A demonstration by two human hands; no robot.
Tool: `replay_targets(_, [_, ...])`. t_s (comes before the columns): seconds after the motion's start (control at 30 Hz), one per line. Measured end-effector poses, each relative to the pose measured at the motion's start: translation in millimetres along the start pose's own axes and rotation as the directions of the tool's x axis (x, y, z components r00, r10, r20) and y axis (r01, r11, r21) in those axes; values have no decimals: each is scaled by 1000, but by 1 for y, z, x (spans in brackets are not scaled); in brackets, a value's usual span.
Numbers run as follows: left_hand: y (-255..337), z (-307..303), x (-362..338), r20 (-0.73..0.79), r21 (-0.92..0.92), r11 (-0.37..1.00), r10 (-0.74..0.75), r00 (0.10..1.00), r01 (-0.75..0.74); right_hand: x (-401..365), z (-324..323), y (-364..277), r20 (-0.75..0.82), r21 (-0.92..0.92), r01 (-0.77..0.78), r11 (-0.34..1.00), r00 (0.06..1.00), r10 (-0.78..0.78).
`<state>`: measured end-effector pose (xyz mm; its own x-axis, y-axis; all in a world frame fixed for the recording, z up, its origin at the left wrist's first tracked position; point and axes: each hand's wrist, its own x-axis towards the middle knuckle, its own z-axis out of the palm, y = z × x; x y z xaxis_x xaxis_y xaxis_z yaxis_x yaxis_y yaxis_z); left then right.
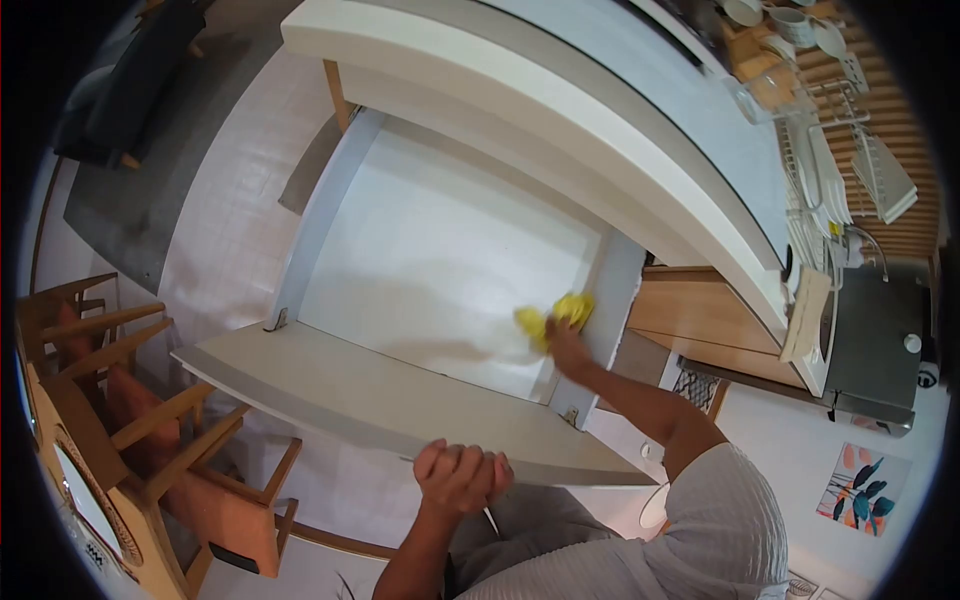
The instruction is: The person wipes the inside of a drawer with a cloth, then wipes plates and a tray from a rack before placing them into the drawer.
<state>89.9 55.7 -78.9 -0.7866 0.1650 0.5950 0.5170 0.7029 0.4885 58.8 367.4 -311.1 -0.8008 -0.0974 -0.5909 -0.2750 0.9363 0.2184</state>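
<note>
A yellow cloth (571,308) is bunched under my right hand (566,345), whose fingers are closed on it. That hand reaches inside a white cabinet (430,215) and presses the cloth near the right end of its pale inner surface. The cabinet's hinged door (410,393) stands open toward me, with a metal hinge (278,320) near its left end and another hinge (572,415) near its right. My left hand (462,476) is wrapped round the door's outer edge. A thin piece sticks out beside those fingers, possibly a handle.
A countertop (660,105) overhangs the cabinet. Dishes in a rack (815,160) stand at upper right beside a dark sink or stove surface (870,330). Chairs with orange seats (235,515) and a wooden table (110,480) are at lower left. A dark sofa (140,85) is farther off.
</note>
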Motion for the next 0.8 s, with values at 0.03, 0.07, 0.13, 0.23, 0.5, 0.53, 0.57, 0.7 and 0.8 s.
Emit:
replay_targets(0.03, [0,-2,2,24,-11,1000,-9,1000,10,-25,-8,-13,101,378,-28,926,995,-11])
replay_targets(0.07, [1,-3,2,49,-18,1000,-19,999,20,-43,9,-19,77,372,176,911,973,-219])
replay_targets(0.13, [1,-1,2,15,-30,1000,-7,1000,7,-53,-8,-23,39,356,377,855,908,-416])
replay_targets(0.23, [3,-4,5,12,-43,999,-14,1000,14,-55,-78,2,442,713,200,672,616,-653])
replay_targets(0.5, [0,-3,9,-1,3,999,-38,999,38,-156,-168,93,801,-21,220,975,587,-115])
replay_targets(0.53, [0,-2,10,-15,-3,999,-33,999,33,-139,-180,105,685,210,18,978,710,-160])
replay_targets(0.57, [0,-4,9,-21,-12,1000,-28,999,28,-120,-188,112,558,455,-150,878,816,-150])
replay_targets(0.7, [1,-4,4,2,-24,996,-88,996,88,5,-174,93,-535,171,232,958,838,-108])
replay_targets(0.8, [-3,-1,2,-34,-35,997,-75,997,73,130,-109,137,-614,348,-108,931,724,313])
